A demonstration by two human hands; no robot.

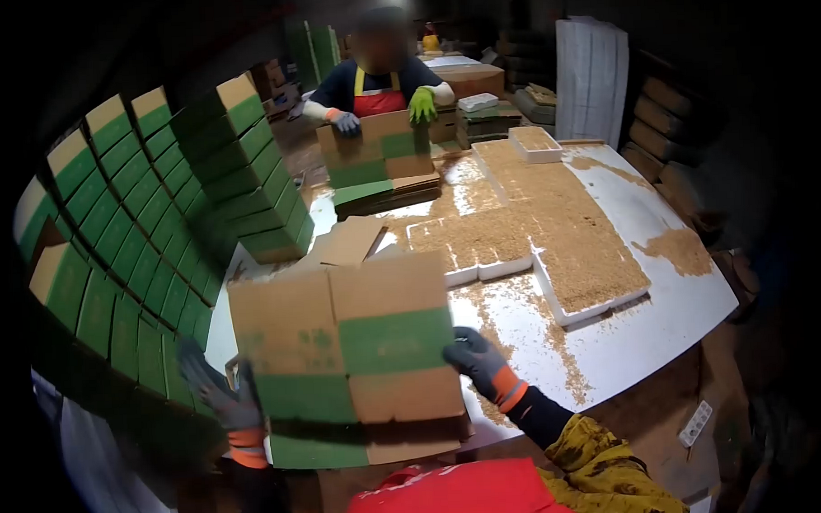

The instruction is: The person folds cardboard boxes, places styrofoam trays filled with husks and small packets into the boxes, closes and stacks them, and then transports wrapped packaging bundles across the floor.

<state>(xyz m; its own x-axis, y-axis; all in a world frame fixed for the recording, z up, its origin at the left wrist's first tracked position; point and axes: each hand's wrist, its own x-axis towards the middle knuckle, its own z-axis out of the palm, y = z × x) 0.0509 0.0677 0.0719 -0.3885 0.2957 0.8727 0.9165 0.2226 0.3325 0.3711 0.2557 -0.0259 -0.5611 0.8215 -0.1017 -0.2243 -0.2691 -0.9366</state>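
A flattened green-and-brown cardboard box stands tilted up in front of me at the near edge of the table. My right hand, in a dark grey glove with an orange cuff, is closed on its right edge. At the lower left edge is my left hand, gloved alike, with fingers stretched up and thumb apart. I cannot tell whether it touches the cardboard. More loose cardboard lies behind the box.
White trays filled with brown granules sit on the white table, with granules spilled around. Stacked green-and-brown boxes rise on the left. Across the table, a person in gloves holds another cardboard box over a flat stack.
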